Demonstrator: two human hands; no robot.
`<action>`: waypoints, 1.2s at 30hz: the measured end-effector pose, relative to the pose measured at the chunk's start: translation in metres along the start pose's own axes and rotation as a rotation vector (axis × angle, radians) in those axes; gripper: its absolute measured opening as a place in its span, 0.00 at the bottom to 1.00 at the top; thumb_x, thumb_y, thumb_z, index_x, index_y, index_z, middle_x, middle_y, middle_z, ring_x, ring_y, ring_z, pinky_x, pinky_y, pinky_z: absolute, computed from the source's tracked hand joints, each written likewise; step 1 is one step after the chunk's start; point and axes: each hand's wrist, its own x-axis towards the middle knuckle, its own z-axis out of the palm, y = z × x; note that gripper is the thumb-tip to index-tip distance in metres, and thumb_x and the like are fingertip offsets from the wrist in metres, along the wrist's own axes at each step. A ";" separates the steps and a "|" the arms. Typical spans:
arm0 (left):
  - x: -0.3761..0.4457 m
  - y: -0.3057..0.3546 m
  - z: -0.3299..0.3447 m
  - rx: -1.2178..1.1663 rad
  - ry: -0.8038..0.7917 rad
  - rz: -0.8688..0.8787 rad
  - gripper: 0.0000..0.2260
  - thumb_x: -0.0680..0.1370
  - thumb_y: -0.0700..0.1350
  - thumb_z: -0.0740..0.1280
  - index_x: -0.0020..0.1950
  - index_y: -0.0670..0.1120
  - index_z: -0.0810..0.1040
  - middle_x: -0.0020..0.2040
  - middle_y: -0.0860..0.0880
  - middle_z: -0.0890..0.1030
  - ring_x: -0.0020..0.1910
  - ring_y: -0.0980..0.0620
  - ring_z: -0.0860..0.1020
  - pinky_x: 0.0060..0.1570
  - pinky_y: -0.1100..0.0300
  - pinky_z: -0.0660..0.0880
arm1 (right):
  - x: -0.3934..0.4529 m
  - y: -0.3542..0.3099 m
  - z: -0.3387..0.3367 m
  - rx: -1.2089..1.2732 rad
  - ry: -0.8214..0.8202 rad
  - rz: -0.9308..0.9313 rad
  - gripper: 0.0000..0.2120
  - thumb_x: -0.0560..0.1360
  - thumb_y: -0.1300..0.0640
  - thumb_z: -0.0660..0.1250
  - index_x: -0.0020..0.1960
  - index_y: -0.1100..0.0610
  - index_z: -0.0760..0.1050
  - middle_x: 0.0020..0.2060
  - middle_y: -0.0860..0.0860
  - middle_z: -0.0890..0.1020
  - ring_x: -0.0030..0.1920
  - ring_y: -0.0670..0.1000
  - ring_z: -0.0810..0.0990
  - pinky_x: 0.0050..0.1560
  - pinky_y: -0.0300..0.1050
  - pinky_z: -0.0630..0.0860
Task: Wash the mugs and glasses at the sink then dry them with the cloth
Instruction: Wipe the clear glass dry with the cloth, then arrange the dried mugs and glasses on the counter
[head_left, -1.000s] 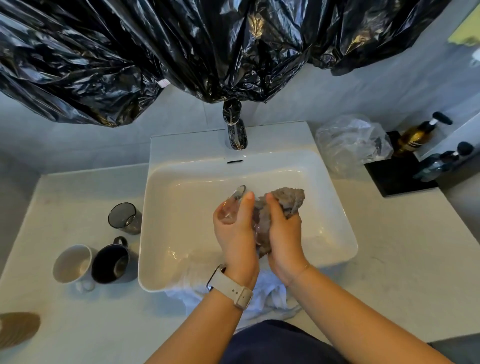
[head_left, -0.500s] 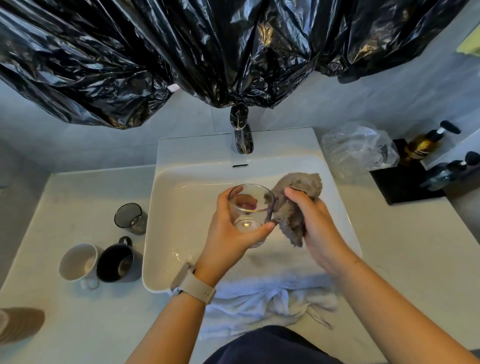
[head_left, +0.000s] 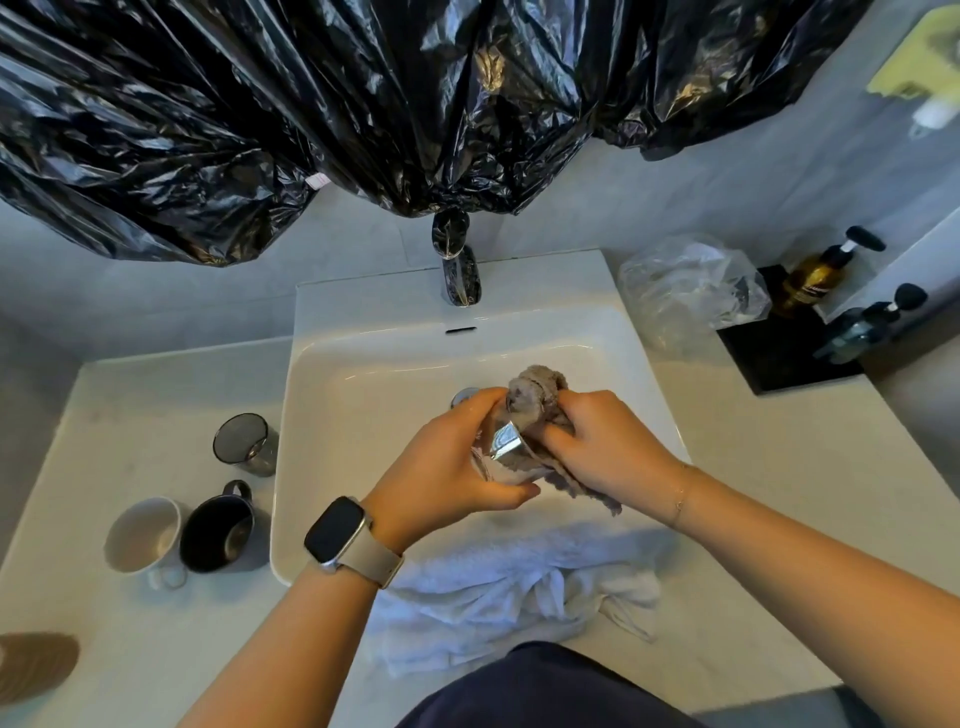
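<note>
Two hands met over the middle of the sink (head_left: 332, 467). The left hand (head_left: 447, 462) was wrapped around a clear glass (head_left: 501, 444), its fingers curled over the far side and the thumb closing beneath. The right hand (head_left: 608, 447) gripped a grey cloth (head_left: 537, 400), bunched and pushed into or against the glass from the right; whether it reached fully inside could not be told. The glass appeared tilted, its long axis running roughly left to right with the mouth toward the right hand, so the wiping hand was nearer the opening and the holding hand nearer the base. The work was probably the drying of this glass.

A white towel (head_left: 509, 587) lay draped over the front edge of the sink. On the counter (head_left: 156, 649), just left of the sink, stood a dark glass (head_left: 244, 444) near the sink's left edge, with a black mug (head_left: 218, 527) and a white mug (head_left: 143, 535) touching side by side nearer the front. The tap (head_left: 460, 280) stood at the back edge, under black plastic sheeting (head_left: 363, 104).
</note>
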 end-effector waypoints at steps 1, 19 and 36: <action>-0.001 -0.002 0.003 -0.002 0.002 -0.006 0.33 0.68 0.51 0.78 0.70 0.53 0.70 0.60 0.57 0.80 0.56 0.58 0.79 0.56 0.56 0.76 | 0.000 0.002 0.002 0.037 -0.020 0.047 0.15 0.78 0.46 0.65 0.40 0.56 0.77 0.30 0.50 0.81 0.32 0.47 0.80 0.36 0.44 0.75; 0.012 -0.005 0.094 -0.340 0.437 -0.351 0.38 0.63 0.50 0.82 0.69 0.51 0.70 0.60 0.64 0.79 0.63 0.63 0.75 0.61 0.60 0.74 | -0.078 0.182 -0.063 -0.174 0.149 0.637 0.13 0.78 0.54 0.65 0.58 0.60 0.76 0.50 0.61 0.82 0.47 0.60 0.80 0.39 0.47 0.70; -0.054 -0.010 0.054 -0.412 0.655 -0.435 0.36 0.59 0.51 0.80 0.65 0.53 0.72 0.59 0.57 0.79 0.57 0.61 0.78 0.56 0.59 0.77 | -0.091 0.059 -0.012 0.449 0.181 0.329 0.12 0.78 0.60 0.67 0.59 0.48 0.77 0.56 0.41 0.81 0.56 0.40 0.78 0.59 0.39 0.73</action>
